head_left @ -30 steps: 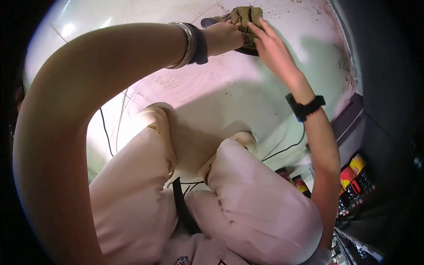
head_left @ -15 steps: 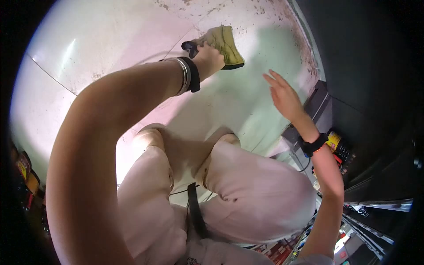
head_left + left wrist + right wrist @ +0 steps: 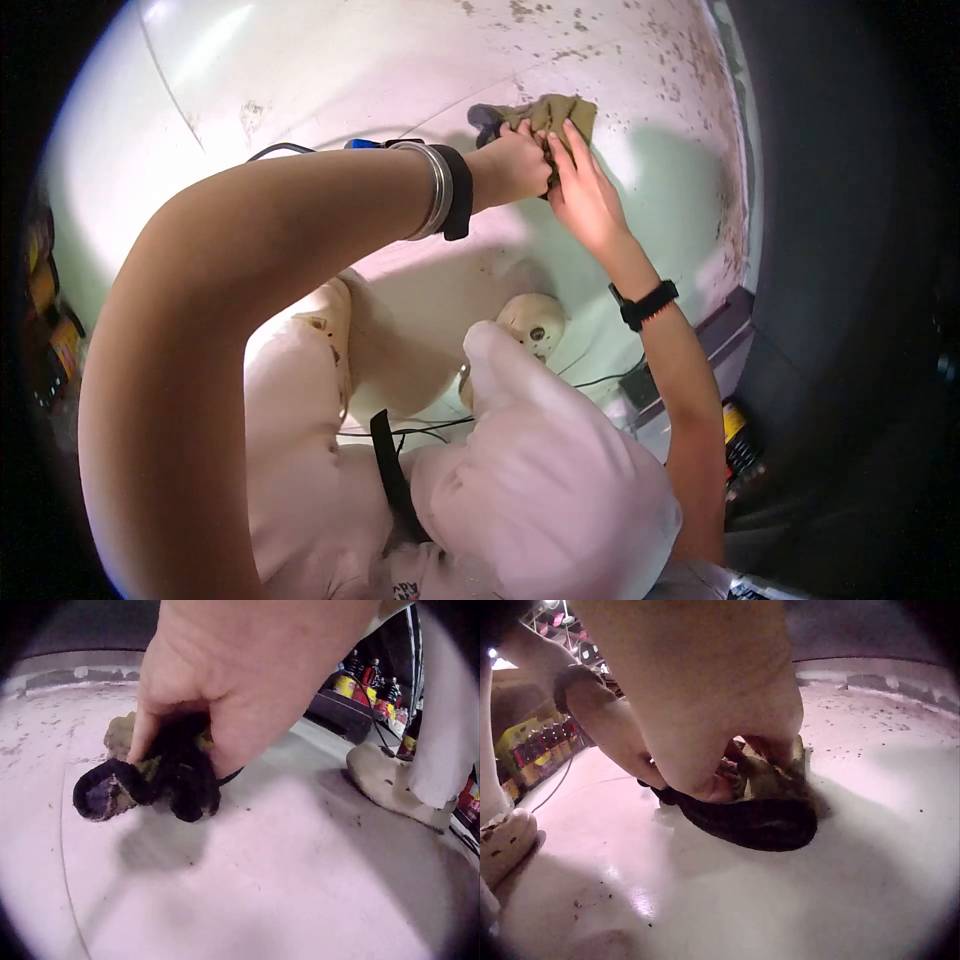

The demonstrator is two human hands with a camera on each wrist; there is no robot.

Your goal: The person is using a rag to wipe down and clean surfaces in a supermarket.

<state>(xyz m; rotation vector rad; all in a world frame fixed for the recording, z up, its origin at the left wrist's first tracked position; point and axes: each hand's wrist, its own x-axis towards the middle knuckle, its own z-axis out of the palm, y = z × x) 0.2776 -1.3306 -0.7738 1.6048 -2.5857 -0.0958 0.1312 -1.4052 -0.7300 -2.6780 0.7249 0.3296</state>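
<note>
An olive cloth (image 3: 575,115) with dark edging lies bunched on the pale floor in the head view. My left hand (image 3: 515,165) grips its near side, fingers curled into the folds. In the left wrist view, dark rolled cloth (image 3: 187,784) pokes out beneath the left hand (image 3: 247,682). My right hand (image 3: 590,200) rests on the cloth's right part with its fingers stretched out, close beside the left. From the right wrist, the black edge (image 3: 757,825) of the cloth shows below the right hand (image 3: 697,712).
Dirt specks (image 3: 660,60) dot the floor near the dark wall base on the right. My beige shoes (image 3: 530,322) stand on the floor nearer to me. A black cable (image 3: 610,378) trails by the right shoe. Bottles with yellow and red labels (image 3: 379,694) stand beyond.
Half a second ago the cloth lay more spread out under the left hand, with the right hand raised away. Now the right hand is back on it and the cloth is bunched.
</note>
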